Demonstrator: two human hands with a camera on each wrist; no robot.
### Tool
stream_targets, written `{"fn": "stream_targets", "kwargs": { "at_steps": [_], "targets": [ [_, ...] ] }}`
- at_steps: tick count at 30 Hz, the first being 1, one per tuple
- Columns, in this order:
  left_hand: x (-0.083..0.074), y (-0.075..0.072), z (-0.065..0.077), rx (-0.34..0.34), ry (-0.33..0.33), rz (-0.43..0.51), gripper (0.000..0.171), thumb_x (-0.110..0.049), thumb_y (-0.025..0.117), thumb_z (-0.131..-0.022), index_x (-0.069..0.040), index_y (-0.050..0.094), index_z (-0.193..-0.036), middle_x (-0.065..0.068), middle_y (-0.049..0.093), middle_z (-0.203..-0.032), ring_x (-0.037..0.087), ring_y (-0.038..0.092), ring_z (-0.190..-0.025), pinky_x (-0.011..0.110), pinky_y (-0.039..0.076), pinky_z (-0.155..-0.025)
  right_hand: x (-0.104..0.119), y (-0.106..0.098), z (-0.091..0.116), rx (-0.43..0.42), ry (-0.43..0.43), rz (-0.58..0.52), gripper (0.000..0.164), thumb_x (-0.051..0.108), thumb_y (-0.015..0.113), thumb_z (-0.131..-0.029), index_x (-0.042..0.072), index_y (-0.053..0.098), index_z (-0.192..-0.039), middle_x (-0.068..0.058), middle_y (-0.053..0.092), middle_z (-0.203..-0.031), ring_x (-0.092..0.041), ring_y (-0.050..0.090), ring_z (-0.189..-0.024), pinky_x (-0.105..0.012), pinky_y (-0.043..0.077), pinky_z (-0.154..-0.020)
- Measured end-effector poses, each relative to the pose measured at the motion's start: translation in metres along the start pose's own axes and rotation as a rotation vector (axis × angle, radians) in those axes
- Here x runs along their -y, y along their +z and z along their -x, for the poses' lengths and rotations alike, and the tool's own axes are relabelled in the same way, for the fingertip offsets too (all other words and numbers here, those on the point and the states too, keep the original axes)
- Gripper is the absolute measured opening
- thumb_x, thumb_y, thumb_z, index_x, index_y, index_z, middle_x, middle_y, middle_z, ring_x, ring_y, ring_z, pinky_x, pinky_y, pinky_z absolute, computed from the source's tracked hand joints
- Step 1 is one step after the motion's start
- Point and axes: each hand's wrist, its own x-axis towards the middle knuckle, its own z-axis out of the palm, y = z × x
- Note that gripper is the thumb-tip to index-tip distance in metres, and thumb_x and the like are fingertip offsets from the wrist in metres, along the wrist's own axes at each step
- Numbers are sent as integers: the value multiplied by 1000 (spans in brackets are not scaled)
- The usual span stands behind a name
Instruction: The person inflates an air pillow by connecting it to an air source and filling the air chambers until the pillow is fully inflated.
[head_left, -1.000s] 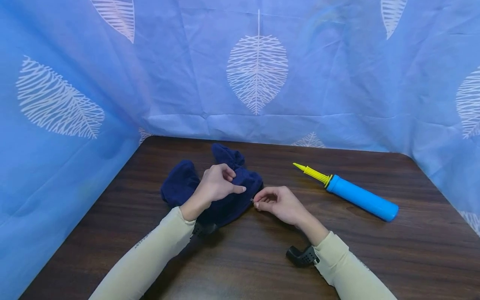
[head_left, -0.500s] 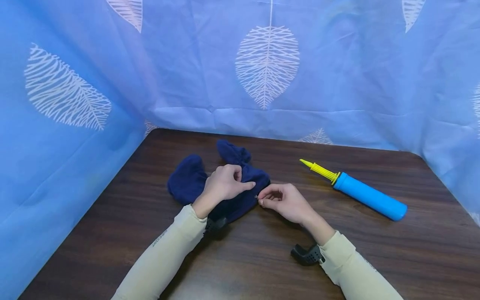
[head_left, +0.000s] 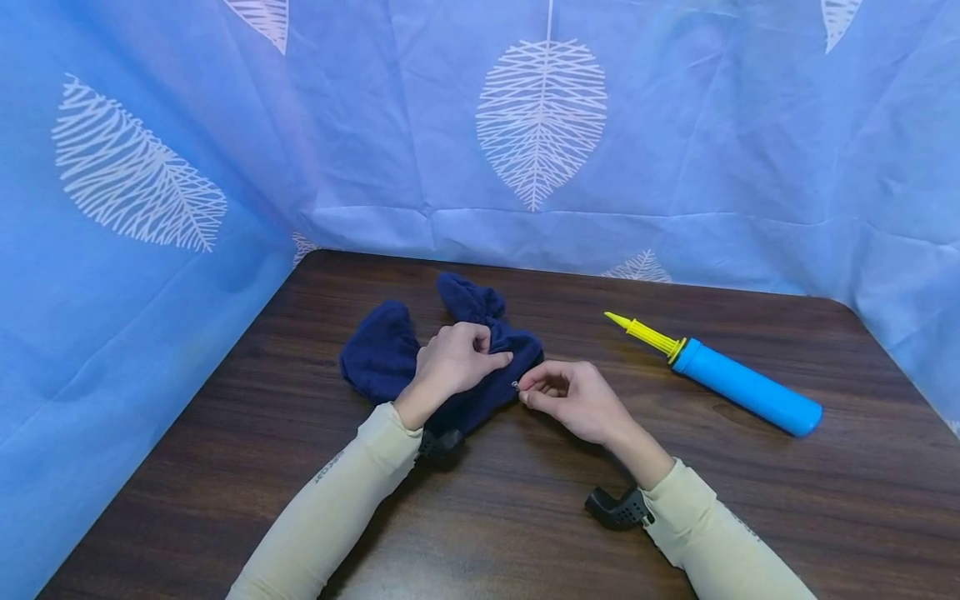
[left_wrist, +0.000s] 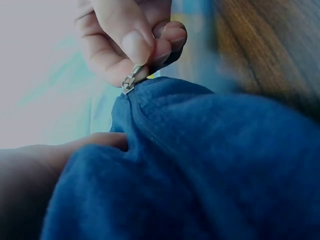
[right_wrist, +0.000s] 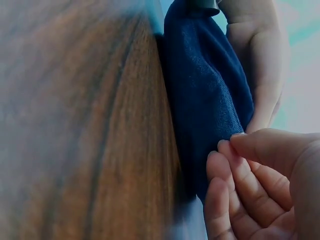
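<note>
A navy fabric neck pillow (head_left: 378, 354), soft and curved, lies on the table under my left hand (head_left: 453, 358). That hand holds the fabric near the pillow's right end; most of its fingertips are hidden by cloth in the left wrist view. A zipper (left_wrist: 145, 127) runs along the seam there. My right hand (head_left: 581, 400) pinches the small metal zipper pull (left_wrist: 131, 81) between thumb and forefinger at the end of the seam. In the right wrist view, thumb and fingers meet at the navy edge, and the pull itself is hidden.
A blue hand pump (head_left: 750, 387) with a yellow nozzle (head_left: 648, 336) lies to the right on the dark wooden table (head_left: 487, 525). Blue cloth (head_left: 360, 125) with white leaf prints hangs behind the table and on both sides.
The head view has shifted slightly, so everything sits a little higher and further right. Both hands keep nearly the same places on the neck pillow and zipper pull.
</note>
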Motion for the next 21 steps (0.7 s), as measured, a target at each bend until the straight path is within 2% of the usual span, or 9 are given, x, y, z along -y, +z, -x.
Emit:
{"fn": "stream_targets", "kwargs": {
  "at_steps": [7,12,17,21],
  "targets": [
    [4,-2,-2,27,-14,52,52,-48,76,-99,-20,49,-65,-6,40,-57,16,45,-55,28,31,-53,-8,-5,-4,-18,28,25,10,16,74,-103,11,79,-111,-5,79,-104,-18,71,-91,-26,58,-82],
    [5,-16,-5,135,-29,34,51,-48,77,-99,-19,54,-63,-6,42,-56,15,45,-53,28,34,-54,-12,-14,-8,-13,46,75,13,18,72,-105,12,80,-113,-4,79,-105,-18,69,-91,-32,58,-85],
    [-3,-27,-16,278,-8,16,55,-44,74,-102,-19,50,-60,-6,37,-52,14,46,-48,27,36,-51,-12,-20,-8,-2,72,66,16,20,69,-107,11,79,-115,-6,78,-105,-19,69,-92,-35,57,-85],
    [-9,-30,-23,338,-4,-21,59,-44,71,-104,-20,44,-58,-7,33,-51,15,51,-47,28,46,-52,-11,-20,-6,2,77,52,16,21,68,-108,11,78,-115,-6,78,-104,-19,68,-92,-32,57,-85]
  ]
}}
